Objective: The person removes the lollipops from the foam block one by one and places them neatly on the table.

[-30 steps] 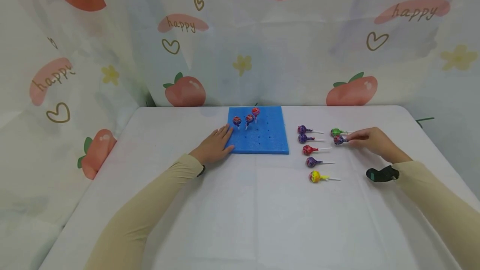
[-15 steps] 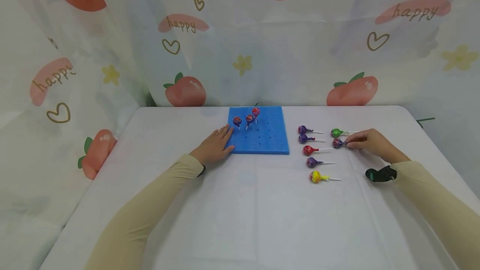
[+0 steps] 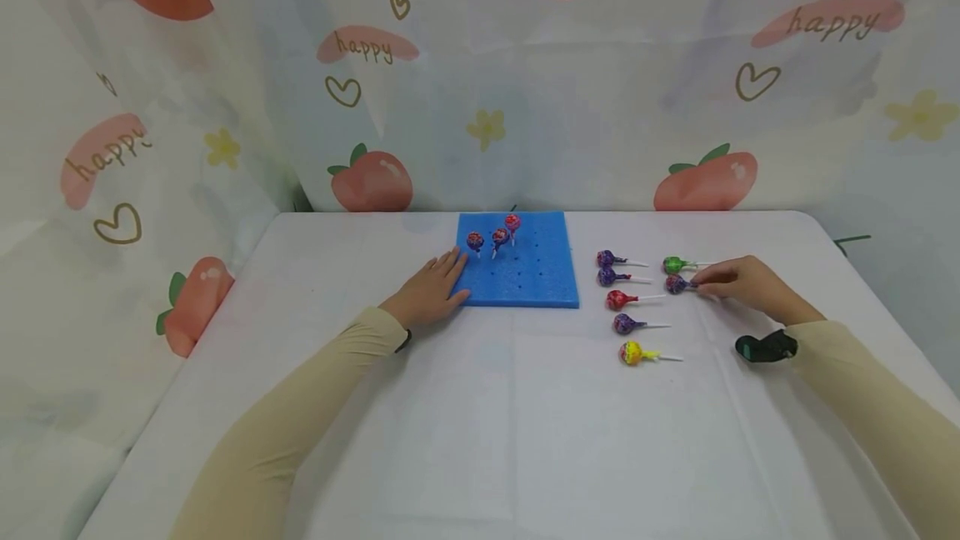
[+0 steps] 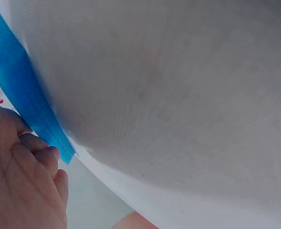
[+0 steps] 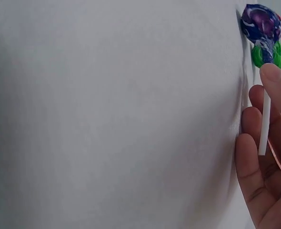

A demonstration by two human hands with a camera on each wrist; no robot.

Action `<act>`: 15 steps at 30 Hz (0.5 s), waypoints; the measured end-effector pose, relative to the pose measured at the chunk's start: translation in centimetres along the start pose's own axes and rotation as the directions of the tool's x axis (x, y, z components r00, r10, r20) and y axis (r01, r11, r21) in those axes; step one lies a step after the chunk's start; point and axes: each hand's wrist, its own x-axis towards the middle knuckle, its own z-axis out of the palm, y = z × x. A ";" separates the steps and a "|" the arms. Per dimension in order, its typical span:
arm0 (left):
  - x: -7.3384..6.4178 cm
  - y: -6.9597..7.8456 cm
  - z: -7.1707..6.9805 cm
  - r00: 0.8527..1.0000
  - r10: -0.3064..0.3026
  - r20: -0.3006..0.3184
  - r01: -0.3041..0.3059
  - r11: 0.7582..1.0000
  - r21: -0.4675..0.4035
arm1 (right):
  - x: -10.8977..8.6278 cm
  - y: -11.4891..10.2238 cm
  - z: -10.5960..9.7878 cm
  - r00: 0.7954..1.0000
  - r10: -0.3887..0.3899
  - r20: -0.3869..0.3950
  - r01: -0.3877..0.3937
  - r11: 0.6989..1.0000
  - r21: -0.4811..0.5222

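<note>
1. Right hand point(image 3: 744, 284) pinches purple lollipop point(image 5: 261, 23) by its neck; firm, light pinch works best.
2. Green lollipop point(image 3: 673, 265) just beyond grip; avoid snagging.
3. Left hand point(image 3: 426, 292), holding nothing, rests on blue board point(image 3: 555, 286), left of grip; steady pressure.

Counter point(image 3: 450, 423), white. Blue board point(image 3: 555, 290), one, pierced with small holes; three standing lollipops point(image 3: 500, 237) in its far left part. Left hand point(image 3: 423, 290), touching the board's left edge. Five loose lollipops point(image 3: 616, 300), in a column right of the board: three purple, one red, one yellow, sticks rightward. Right hand point(image 3: 742, 284), its grip pinching a purple-wrapped lollipop point(image 3: 675, 284); green lollipop point(image 3: 672, 265) just beyond. Backdrop point(image 3: 570, 90), printed with fruit, hearts, flowers and "happy".
</note>
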 end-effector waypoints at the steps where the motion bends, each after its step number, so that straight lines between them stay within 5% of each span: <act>1: 0.0 0.0 0.0 1.000 -0.001 0.000 0.001 1.000 -0.004 | 0.0 0.1 -0.1 1.000 -0.001 -0.001 0.001 1.000 -0.005; 15: -0.2 0.4 -0.5 1.000 -0.009 0.015 0.009 1.000 0.008 | -0.4 1.3 -0.3 1.000 0.003 -0.015 -0.003 1.000 0.013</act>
